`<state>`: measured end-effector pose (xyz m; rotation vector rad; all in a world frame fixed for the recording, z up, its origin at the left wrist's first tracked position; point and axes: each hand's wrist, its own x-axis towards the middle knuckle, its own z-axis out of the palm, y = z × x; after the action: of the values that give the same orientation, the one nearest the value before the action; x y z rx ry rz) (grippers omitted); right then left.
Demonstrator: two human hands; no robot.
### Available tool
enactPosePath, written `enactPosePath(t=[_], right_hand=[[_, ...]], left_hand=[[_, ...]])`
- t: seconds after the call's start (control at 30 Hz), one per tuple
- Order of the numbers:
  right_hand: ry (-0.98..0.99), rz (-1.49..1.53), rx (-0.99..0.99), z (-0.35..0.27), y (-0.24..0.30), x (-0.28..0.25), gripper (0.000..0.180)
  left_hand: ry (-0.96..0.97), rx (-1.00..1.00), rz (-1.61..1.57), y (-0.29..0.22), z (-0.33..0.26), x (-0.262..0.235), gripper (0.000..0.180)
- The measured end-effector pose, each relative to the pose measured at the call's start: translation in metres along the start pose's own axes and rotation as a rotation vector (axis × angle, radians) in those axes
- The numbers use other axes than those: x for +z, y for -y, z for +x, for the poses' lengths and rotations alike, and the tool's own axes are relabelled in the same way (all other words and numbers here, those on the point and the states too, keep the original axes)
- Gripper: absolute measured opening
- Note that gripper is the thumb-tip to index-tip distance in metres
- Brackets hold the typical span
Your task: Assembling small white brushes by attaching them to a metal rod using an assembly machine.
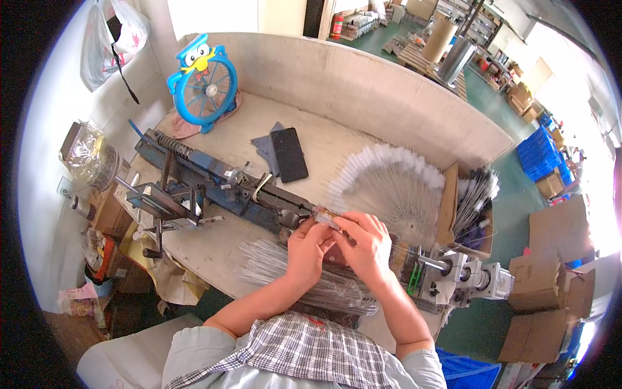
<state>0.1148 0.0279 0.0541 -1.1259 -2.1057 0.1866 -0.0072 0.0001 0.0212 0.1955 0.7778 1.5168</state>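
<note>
Both my hands meet at the front of a long blue-grey bench machine (223, 188), close to its spindle end. My left hand (307, 249) is closed, thumb and fingers pinched at a small whitish piece (326, 218). From the other side my right hand (364, 245) pinches the same piece, its fingertips almost touching the left ones. The fingers partly hide it, so its exact kind does not show. Just below my hands lies a bundle of thin metal wires (262, 262). Beyond them, thin wire rods with white fluffy ends (395, 168) are fanned out on the table.
A motor unit with metal clamps (463, 277) stands at the right. Behind it a cardboard box (448, 206) holds more wires. A black phone (289, 155) and a blue toy-shaped fan (206, 91) lie farther back. A hand crank (154, 243) juts out at the left.
</note>
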Motion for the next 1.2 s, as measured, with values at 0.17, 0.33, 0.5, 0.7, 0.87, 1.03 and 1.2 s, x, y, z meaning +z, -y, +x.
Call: enactPosePath(t=[0.17,0.33,0.5,0.7,0.87,1.03,1.2], right_hand=[[-0.009,0.023,-0.001,0.001,0.000,-0.002,0.027],[-0.035,-0.007,0.017,0.006,0.004,0.006,0.031],[-0.075,-0.095,-0.004,0.005,0.006,-0.003,0.036],[0.013,-0.191,-0.012,-0.012,0.000,-0.019,0.018],[0.017,-0.156,-0.005,-0.015,-0.002,-0.025,0.013],[-0.027,-0.015,-0.008,-0.011,0.002,-0.034,0.021],[0.016,0.157,0.106,-0.031,-0.002,-0.038,0.023]], left_hand=[[0.031,-0.026,-0.052,0.000,0.002,-0.004,0.018],[0.068,-0.020,-0.054,0.001,0.005,-0.002,0.024],[0.060,-0.054,-0.122,-0.006,0.003,-0.002,0.031],[0.075,-0.051,-0.030,-0.009,-0.005,-0.004,0.051],[0.078,-0.082,0.050,-0.009,-0.008,-0.003,0.059],[0.102,-0.102,0.148,-0.011,-0.015,-0.006,0.061],[0.080,-0.164,0.304,-0.019,-0.021,-0.031,0.045]])
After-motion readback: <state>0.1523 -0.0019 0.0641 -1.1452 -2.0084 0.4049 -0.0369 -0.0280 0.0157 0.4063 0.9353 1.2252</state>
